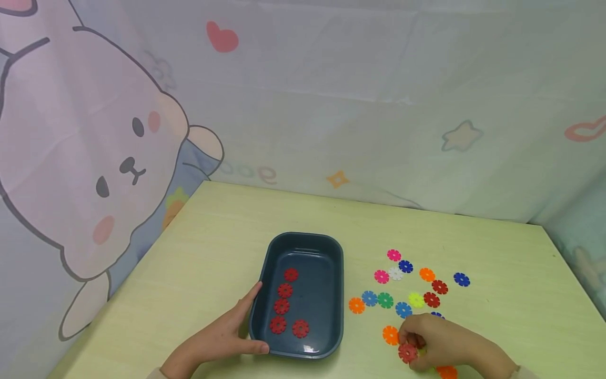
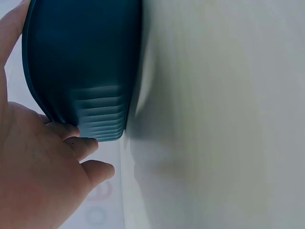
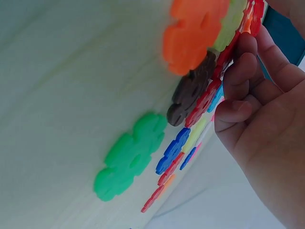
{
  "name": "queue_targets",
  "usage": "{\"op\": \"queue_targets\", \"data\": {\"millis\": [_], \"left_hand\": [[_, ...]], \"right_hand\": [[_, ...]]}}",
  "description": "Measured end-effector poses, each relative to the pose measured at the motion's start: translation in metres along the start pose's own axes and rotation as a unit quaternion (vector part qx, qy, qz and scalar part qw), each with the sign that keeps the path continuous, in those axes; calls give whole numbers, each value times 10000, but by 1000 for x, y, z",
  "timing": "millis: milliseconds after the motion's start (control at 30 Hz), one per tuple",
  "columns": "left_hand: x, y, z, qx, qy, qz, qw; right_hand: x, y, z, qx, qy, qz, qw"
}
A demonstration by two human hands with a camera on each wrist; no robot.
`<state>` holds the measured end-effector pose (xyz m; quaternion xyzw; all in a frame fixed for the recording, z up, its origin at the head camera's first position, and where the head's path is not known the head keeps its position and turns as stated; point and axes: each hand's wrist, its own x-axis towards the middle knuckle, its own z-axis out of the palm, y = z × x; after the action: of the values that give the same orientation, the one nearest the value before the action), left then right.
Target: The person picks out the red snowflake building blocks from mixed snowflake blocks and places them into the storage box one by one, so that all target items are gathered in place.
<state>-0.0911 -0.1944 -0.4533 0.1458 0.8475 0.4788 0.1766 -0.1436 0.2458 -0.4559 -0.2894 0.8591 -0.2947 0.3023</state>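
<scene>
My left hand (image 1: pixel 222 334) holds the near left corner of a dark blue plastic tray (image 1: pixel 324 300), thumb at the near rim and fingers along the left wall. In the left wrist view, fingertips bear on the tray's outer wall (image 2: pixel 86 57). Several red notched discs (image 1: pixel 285 290) lie flat inside the tray, mostly in a line on its left half. To the right of the tray, my right hand (image 1: pixel 440 339) pinches a red notched disc (image 1: pixel 407 353) between thumb and fingers, low over other discs. Its palm side and curled fingers show in the right wrist view.
Loose notched discs spread over the table right of the tray: orange (image 1: pixel 357 305), green (image 1: pixel 385 300), dark blue (image 1: pixel 461 279), pink (image 1: pixel 394 255), white (image 1: pixel 395 273) and dark red (image 1: pixel 440 287). A printed curtain (image 1: pixel 307 105) hangs behind the pale table (image 1: pixel 227 226).
</scene>
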Motion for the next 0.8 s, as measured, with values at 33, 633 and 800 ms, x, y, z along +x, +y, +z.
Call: {"op": "queue_targets", "data": {"millis": [33,633,800], "left_hand": [[0,0,0,3,1,-13,10000],[2,-4,1,22,34,-117,9999],[1,-3,1,-11,10,-96,10000]], "right_hand": [[0,0,0,-12,-1,-21,10000],[4,-8,-9,-643,270,-436,9966],[9,-18,-19,-930,383,-698,9925]]}}
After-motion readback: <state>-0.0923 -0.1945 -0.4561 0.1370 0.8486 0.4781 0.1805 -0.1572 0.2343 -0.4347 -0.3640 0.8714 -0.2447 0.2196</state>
